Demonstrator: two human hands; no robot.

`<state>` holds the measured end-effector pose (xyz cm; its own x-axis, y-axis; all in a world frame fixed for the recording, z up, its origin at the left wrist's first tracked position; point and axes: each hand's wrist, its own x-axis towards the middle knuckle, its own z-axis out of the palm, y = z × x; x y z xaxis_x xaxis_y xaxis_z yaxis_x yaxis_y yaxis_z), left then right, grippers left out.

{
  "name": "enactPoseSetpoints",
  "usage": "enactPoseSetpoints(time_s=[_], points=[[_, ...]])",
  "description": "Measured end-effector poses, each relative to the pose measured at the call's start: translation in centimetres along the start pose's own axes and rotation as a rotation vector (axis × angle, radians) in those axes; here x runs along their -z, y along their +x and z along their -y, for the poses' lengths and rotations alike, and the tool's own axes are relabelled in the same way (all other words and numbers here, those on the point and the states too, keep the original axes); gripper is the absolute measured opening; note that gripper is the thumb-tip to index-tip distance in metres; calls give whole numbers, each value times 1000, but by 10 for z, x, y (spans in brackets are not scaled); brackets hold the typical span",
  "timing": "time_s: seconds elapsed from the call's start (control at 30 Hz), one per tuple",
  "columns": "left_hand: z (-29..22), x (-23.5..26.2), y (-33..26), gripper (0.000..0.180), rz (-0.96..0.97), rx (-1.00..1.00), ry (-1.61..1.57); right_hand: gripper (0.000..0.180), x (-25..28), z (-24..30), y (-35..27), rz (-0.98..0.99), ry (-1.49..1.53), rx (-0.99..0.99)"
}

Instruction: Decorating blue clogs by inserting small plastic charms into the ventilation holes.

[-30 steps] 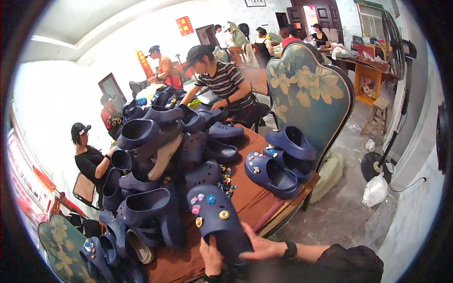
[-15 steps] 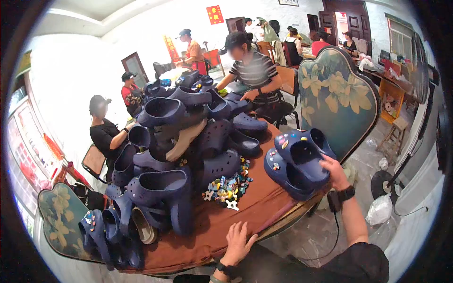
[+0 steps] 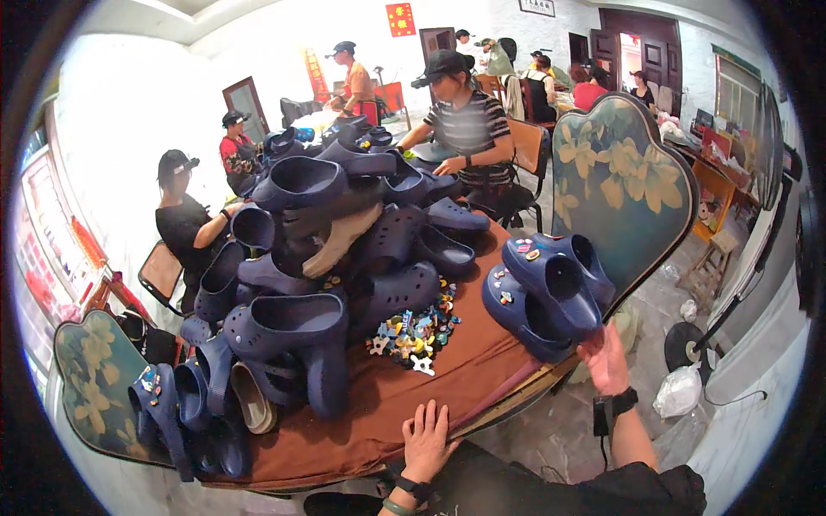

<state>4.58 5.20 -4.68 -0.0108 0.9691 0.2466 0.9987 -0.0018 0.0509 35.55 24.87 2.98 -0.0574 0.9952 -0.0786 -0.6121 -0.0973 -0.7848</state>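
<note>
Flat at the table's front edge lies my left hand [image 3: 426,443], its fingers spread on the brown cloth with nothing in them. At the table's right edge my right hand [image 3: 606,361] is open, palm turned in, its fingertips beside the toe of a navy clog [image 3: 564,297]. That clog leans on another navy clog [image 3: 508,318]; both carry small colourful charms. Whether the fingertips touch the clog I cannot tell. Between the hands and the clog heap lies a pile of loose shoe charms [image 3: 417,335] in many colours.
A tall heap of navy clogs [image 3: 288,318] covers the table's left and middle, with a beige-soled clog [image 3: 344,241] in it. Co-workers sit around the far side, one in a striped shirt [image 3: 469,133]. A floral chair back [image 3: 624,193] rises at the right.
My right hand has let go of the upper clog and moved down toward the table's edge. The clog stays on the other one. My left hand remains at the front edge.
</note>
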Motion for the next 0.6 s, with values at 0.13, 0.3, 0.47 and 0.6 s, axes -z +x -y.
enactPoseSetpoints(time_s=[0.13,0.3,0.47,0.6], points=[[2,-2,-4,80,4,16,16,45,-2,-17,-20,-14,81,-53],[-1,-3,-3,81,-8,-10,25,30,10,-37,-11,-79,98,47],[3,-6,-3,82,-37,2,-37,35,-16,-29,2,-57,15,149],[2,-2,-1,82,-34,-2,-44,53,-54,-2,16,-167,-283,239]])
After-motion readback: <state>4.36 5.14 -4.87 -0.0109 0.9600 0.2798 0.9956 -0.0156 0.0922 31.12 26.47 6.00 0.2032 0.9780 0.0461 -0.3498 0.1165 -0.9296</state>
